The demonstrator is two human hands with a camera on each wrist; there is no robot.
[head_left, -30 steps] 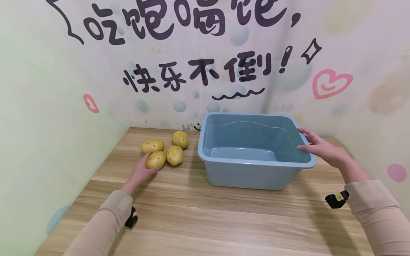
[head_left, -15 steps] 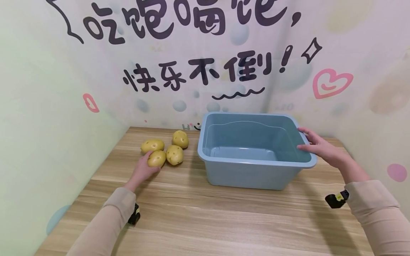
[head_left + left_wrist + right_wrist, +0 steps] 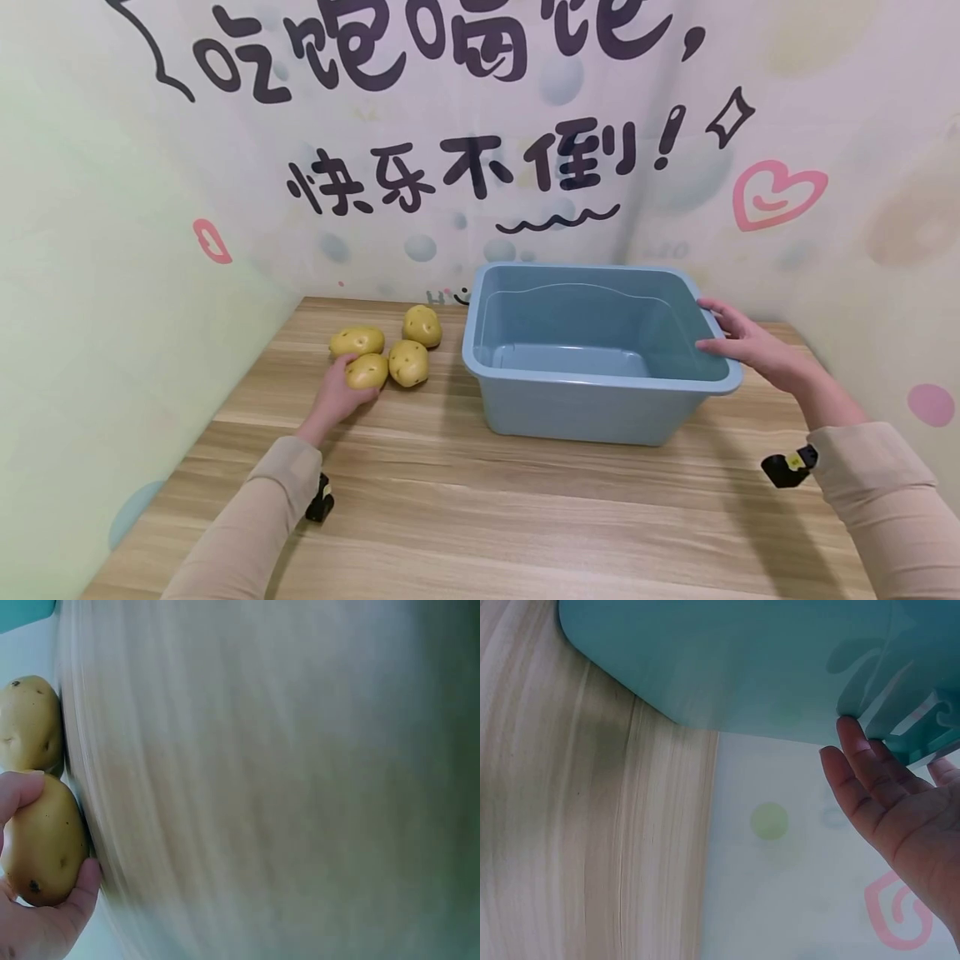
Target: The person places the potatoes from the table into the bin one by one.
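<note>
My left hand (image 3: pixel 335 395) holds a yellow potato (image 3: pixel 367 372) on the left part of the table, thumb on the near side and fingers on the far side. In the left wrist view the fingers (image 3: pixel 88 879) wrap the potato (image 3: pixel 49 840) from two sides. Three more potatoes lie close around it: an oblong one (image 3: pixel 357 341) behind, one (image 3: pixel 409 364) to its right and one (image 3: pixel 422 326) farther back. My right hand (image 3: pixel 759 352) grips the right rim of a blue plastic bin (image 3: pixel 581 408), thumb over the inside. Its other fingers (image 3: pixel 862 761) lie against the outer wall.
The bin stands upright near the back of the wooden table (image 3: pixel 480 517), with nothing visible inside. A printed cloth wall (image 3: pixel 390 250) with black lettering rises right behind the table. Black wrist cameras are strapped under both sleeves (image 3: pixel 870 458).
My left hand has shifted slightly to the right and closed farther around the potato, which stays in about the same spot. The right hand and the bin have not moved.
</note>
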